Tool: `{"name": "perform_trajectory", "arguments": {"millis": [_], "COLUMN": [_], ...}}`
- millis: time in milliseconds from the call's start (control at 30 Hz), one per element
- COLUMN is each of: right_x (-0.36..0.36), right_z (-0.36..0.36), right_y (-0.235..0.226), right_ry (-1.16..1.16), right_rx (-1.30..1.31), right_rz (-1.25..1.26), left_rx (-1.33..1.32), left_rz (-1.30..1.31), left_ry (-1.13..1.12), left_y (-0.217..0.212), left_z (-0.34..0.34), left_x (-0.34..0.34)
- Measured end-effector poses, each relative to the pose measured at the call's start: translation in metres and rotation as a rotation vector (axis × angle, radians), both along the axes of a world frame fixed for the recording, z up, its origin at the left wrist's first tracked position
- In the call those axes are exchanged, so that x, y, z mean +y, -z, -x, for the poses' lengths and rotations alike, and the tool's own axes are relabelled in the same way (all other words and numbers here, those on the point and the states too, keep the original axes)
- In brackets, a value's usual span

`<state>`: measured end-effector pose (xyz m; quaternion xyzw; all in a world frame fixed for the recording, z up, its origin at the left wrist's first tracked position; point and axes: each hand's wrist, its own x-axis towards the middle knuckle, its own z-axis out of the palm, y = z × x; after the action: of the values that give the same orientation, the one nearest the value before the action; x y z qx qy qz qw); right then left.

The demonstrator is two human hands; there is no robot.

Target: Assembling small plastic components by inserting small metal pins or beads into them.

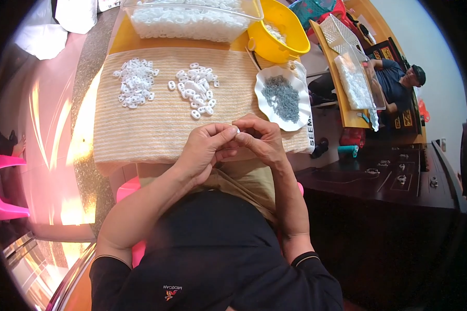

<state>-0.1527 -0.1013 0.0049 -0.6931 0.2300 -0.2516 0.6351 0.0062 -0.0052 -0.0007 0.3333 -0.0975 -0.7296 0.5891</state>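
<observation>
My left hand [207,147] and my right hand [262,140] meet above the near edge of the cloth-covered table [140,132]. Between their pinched fingertips is a small white plastic piece [237,131], mostly hidden by the fingers. Beyond the hands lies a loose pile of white oval pieces with two holes [196,88]. To its left is a heap of smaller, squarish white pieces [135,83]. A white wavy-rimmed plate [304,98], just beyond my right hand, holds many tiny grey pieces [282,98].
At the table's far side stand a clear bin [192,23] full of white pieces and a yellow basin [272,44]. A person in dark clothes [392,83] sits at another table on the right. Dark wooden panelling [384,173] flanks me; a pink stool [8,186] is at left.
</observation>
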Motion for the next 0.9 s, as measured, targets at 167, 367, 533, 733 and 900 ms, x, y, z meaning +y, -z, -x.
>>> {"name": "perform_trajectory", "arguments": {"millis": [167, 367, 533, 733, 900], "right_x": [0.001, 0.0, 0.008, 0.008, 0.002], "right_z": [-0.001, -0.001, -0.002, 0.015, 0.026], "right_y": [0.001, 0.005, -0.012, -0.011, -0.017], "right_ry": [0.015, 0.042, 0.129, 0.239, 0.342], "right_rx": [-0.016, -0.001, 0.037, 0.088, 0.117], "right_rz": [0.116, 0.321, 0.377, 0.445, 0.523], "left_rx": [-0.001, 0.002, 0.031, -0.018, -0.064], "left_rz": [0.015, 0.034, 0.078, 0.073, 0.06], "left_ry": [-0.027, -0.098, -0.151, -0.108, -0.043], "left_y": [0.001, 0.002, 0.001, 0.0, 0.0], "left_z": [0.001, 0.004, 0.002, 0.001, 0.002], "left_x": [0.0, 0.0, 0.001, 0.0, 0.0]}}
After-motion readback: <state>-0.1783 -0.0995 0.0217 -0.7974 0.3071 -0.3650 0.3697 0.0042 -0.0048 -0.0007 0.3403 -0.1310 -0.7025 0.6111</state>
